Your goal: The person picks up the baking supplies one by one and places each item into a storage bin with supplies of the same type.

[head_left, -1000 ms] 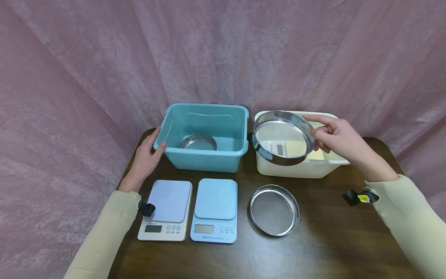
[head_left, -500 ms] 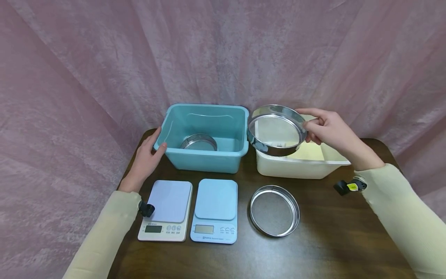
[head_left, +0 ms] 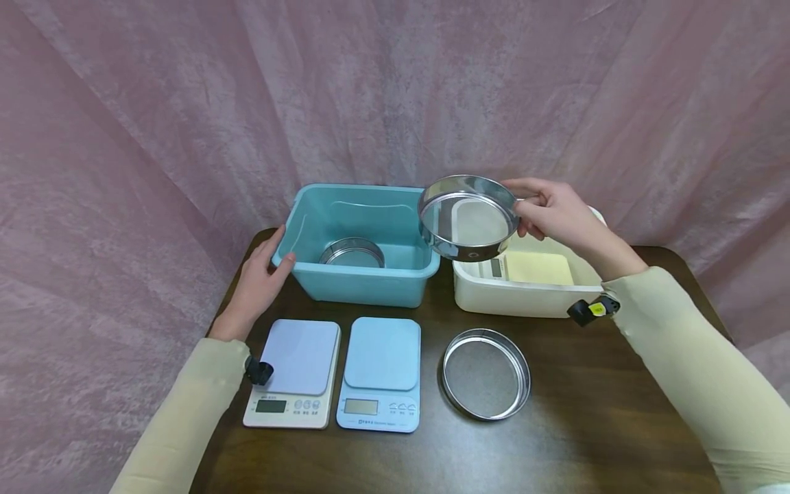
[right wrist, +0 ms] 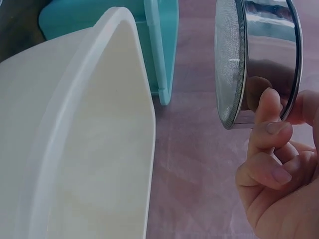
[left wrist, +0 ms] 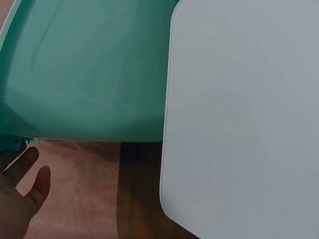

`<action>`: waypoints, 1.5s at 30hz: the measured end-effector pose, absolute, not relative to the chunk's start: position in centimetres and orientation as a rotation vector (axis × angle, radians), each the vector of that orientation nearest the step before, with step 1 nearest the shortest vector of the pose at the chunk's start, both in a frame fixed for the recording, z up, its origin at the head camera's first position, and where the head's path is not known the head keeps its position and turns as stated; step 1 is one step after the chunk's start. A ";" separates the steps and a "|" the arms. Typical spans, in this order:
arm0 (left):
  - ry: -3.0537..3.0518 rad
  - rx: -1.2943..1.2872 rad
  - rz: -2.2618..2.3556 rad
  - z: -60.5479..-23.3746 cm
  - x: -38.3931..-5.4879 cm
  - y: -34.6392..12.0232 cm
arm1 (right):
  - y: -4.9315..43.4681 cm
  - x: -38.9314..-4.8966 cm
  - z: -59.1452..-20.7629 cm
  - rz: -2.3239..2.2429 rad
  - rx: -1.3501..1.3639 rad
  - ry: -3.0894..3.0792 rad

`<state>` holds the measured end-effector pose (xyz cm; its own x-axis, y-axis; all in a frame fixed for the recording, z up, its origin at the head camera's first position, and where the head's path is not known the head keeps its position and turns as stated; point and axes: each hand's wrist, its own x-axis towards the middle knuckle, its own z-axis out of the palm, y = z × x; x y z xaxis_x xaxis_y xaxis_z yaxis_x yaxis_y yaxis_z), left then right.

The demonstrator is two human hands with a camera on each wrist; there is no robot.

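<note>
My right hand pinches the rim of a round metal sieve, thumb and fingers at its right side. The sieve is held in the air, tilted, between the two bins and overlapping the right edge of the blue bin in the head view. In the right wrist view the sieve's mesh and shiny wall show, with fingers at its lower edge. My left hand rests at the left edge of the blue bin, fingers extended. A second sieve lies inside that bin. Another sieve lies flat on the table.
A white bin stands at the right back, holding a yellow kitchen scale and a white one beside it. A white scale and a light blue scale lie in front of the blue bin. A pink curtain hangs behind the table.
My right hand has carried the sieve left and slightly up, from over the white bin to the blue bin's right edge. The left hand has stayed in place.
</note>
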<state>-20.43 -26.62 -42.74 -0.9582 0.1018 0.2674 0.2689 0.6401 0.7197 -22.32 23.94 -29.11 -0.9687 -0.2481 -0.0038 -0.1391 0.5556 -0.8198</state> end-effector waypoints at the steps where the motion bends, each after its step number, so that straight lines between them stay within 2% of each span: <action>1: -2.660 -0.301 -1.219 -42.7 -20.4 -26.6 | 23.7 -22.5 -29.1 -1.399 -0.339 2.656; 45: -2.659 -0.290 -1.168 -42.6 -19.6 -27.0 | 13.9 -29.5 -29.0 -1.319 -0.477 2.590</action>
